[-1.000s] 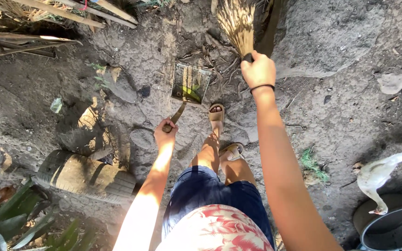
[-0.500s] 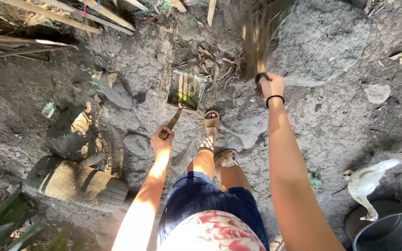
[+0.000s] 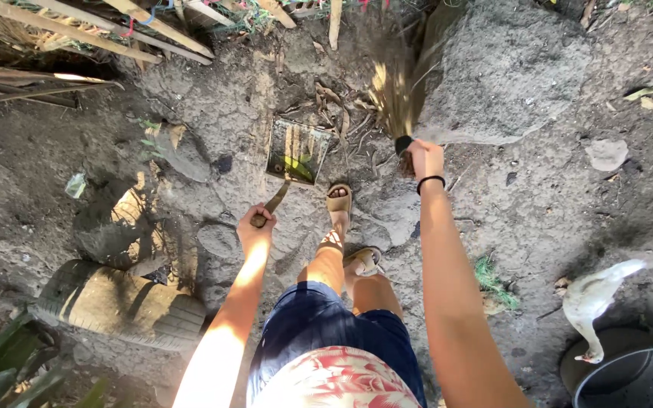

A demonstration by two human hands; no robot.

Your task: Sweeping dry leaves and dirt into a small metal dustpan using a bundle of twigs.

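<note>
Dustpan (image 3: 297,152) lies at 12 o'clock from the left grip (image 3: 255,227) clenching its handle, the right grip (image 3: 421,156) clenching the broom (image 3: 394,94) at 3 o'clock.

Bare, cracked grey earth (image 3: 553,204) makes up the ground, lit by patchy sunlight from the left. A large mound of hardened soil (image 3: 508,68) rises at the top right, with bamboo poles (image 3: 77,30) crossing the upper left corner. An old tyre (image 3: 115,302) lies at lower left, dry leaves (image 3: 326,98) scattered above.
</note>
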